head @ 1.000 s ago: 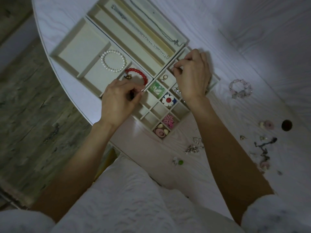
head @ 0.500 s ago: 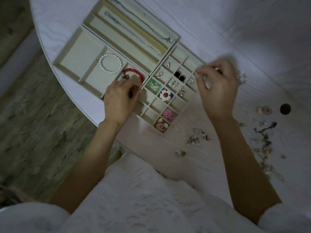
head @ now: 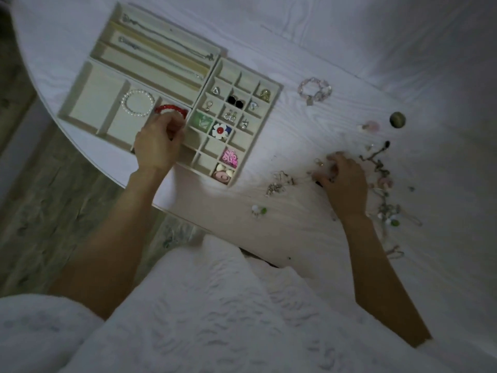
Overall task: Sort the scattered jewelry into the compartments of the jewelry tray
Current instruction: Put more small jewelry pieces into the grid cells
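The beige jewelry tray (head: 279,90) lies at the table's left. Its long slots hold chain necklaces (head: 164,44). A pearl bracelet (head: 138,102) and a red bead bracelet (head: 171,109) lie in wider slots. The small grid holds rings, earrings and flower pieces, such as a white flower (head: 220,130). My left hand (head: 158,142) curls its fingers over the tray wall beside the red bracelet. My right hand (head: 345,184) is down on the scattered small jewelry (head: 321,164) right of the tray, with fingers bent over blurred pieces.
A pink crystal bracelet (head: 314,90) lies loose on the white table beyond the tray. A tangled chain (head: 379,164), silver earrings (head: 274,187) and a green-and-white piece (head: 258,210) lie near my right hand. A dark round spot (head: 397,119) is further right. The table's curved edge runs near my left wrist.
My right hand left the tray's grid and moved right and toward me onto the scattered pieces. A gold ring now lies in the grid's far right cell. My left hand stayed at the tray.
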`<state>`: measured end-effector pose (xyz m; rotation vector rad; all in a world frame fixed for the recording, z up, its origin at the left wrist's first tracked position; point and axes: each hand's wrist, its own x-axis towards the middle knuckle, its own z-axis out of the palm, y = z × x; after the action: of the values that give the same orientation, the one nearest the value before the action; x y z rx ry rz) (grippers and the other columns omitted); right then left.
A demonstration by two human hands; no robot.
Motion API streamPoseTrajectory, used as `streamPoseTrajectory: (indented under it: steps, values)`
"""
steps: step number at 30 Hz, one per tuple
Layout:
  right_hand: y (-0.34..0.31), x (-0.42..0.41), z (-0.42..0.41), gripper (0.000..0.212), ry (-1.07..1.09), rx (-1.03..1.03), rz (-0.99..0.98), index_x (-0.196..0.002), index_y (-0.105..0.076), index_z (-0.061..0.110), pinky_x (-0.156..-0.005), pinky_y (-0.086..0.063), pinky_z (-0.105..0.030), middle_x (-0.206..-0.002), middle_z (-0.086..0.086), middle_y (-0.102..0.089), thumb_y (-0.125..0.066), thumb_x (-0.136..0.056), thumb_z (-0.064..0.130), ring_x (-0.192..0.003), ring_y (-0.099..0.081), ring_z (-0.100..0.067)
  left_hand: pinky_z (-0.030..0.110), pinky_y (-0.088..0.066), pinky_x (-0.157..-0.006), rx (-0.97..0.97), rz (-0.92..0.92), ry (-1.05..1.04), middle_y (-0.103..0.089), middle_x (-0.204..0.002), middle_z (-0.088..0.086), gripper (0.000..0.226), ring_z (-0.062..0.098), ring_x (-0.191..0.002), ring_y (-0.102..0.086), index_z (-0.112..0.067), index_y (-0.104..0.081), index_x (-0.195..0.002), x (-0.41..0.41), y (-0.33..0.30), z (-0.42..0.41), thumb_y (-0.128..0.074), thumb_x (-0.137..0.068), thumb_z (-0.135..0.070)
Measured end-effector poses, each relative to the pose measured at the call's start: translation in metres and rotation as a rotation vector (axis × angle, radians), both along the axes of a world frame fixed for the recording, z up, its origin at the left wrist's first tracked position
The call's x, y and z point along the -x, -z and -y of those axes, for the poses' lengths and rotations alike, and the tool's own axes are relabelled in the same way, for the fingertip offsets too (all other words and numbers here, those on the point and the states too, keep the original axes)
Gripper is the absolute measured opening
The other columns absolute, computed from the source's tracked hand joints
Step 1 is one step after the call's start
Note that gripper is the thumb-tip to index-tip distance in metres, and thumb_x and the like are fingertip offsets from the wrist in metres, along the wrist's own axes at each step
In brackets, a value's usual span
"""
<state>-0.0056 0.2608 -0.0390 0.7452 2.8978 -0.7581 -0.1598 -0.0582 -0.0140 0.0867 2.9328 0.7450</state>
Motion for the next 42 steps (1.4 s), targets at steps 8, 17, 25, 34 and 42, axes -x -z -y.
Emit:
streamPoseTrajectory:
  steps: [8, 17, 25, 34, 42]
  values:
    - [0.002, 0.019, 0.014, 0.011, -0.009, -0.063, -0.041, -0.088, -0.068, 0.006, -0.065, -0.036, -0.029, -0.087, -0.013, -0.064, -0.066, -0.084, 0.016, -0.084, -0.057, -0.029, 0.037, -0.045, -0.076, -0.007, 0.01, -0.029, -0.063, -0.108, 0.008, 0.017, 0.032, -0.096, -0.06, -0.018, -0.064, -0.104, -0.001, 0.003, 0.0, -0.06, -0.088, -0.022]
    - [0.0, 0.041, 0.035, 0.012, -0.009, -0.304, 0.016, -0.077, -0.06, -0.002, -0.06, -0.041, -0.033, -0.078, -0.018, -0.059, -0.058, -0.082, 0.009, -0.075, -0.055, -0.032, 0.038, -0.045, -0.071, -0.046, -0.012, 0.106, -0.062, -0.104, 0.009, 0.013, 0.033, -0.092, -0.06, -0.018, -0.064, -0.1, 0.004, 0.008, 0.013, -0.062, -0.087, -0.022]
    - [-0.031, 0.082, 0.081, 0.006, 0.043, 0.186, -0.148, -0.086, -0.065, 0.003, -0.065, -0.04, -0.019, -0.082, -0.006, -0.062, -0.061, -0.088, 0.007, -0.076, -0.054, -0.017, 0.034, -0.043, -0.068, -0.11, -0.043, 0.124, -0.06, -0.095, 0.006, 0.011, 0.032, -0.084, -0.061, -0.018, -0.061, -0.097, 0.006, 0.014, 0.02, -0.063, -0.087, -0.021]
    - [-0.016, 0.167, 0.151, 0.007, -0.002, 0.323, -0.163, -0.085, -0.074, 0.019, -0.089, -0.048, -0.042, -0.094, 0.014, -0.05, -0.074, -0.079, 0.023, -0.1, -0.055, -0.024, 0.038, -0.052, -0.067, -0.207, -0.095, 0.086, -0.066, -0.093, 0.002, 0.017, 0.027, -0.076, -0.064, -0.019, -0.066, -0.098, 0.003, 0.023, 0.024, -0.068, -0.081, -0.016]
    - [-0.004, 0.172, 0.163, 0.011, -0.085, 0.07, -0.16, -0.087, -0.077, 0.019, -0.095, -0.035, -0.035, -0.096, -0.007, -0.063, -0.069, -0.081, 0.026, -0.093, -0.052, -0.024, 0.039, -0.054, -0.064, -0.261, -0.091, 0.053, -0.068, -0.09, 0.003, 0.016, 0.024, -0.069, -0.063, -0.017, -0.071, -0.095, 0.004, 0.028, 0.023, -0.066, -0.08, -0.021]
